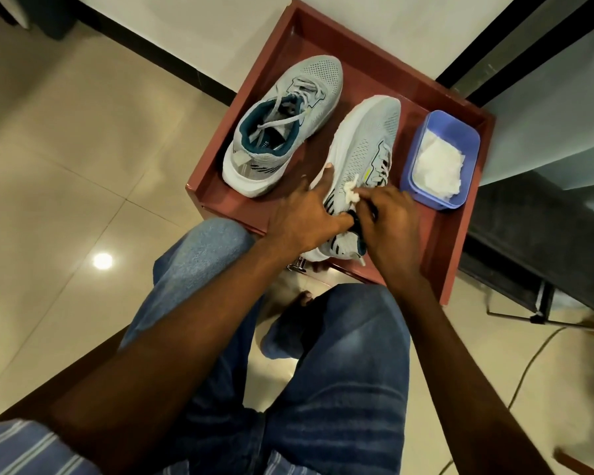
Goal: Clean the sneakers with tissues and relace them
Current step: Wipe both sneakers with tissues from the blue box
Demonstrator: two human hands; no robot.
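A reddish-brown tray-topped stand (290,97) with raised edges sits on a glossy tiled floor (66,138). Directly on its surface rest two grey sneakers: the left one (282,121) stands upright, while the right one (364,145) lies tipped onto its side. A blue plastic container (422,159) holding white tissues (439,166) sits near the right edge, just beside the tipped sneaker.

A home: glossy floor tiles (66,138), dark skirting (158,46).
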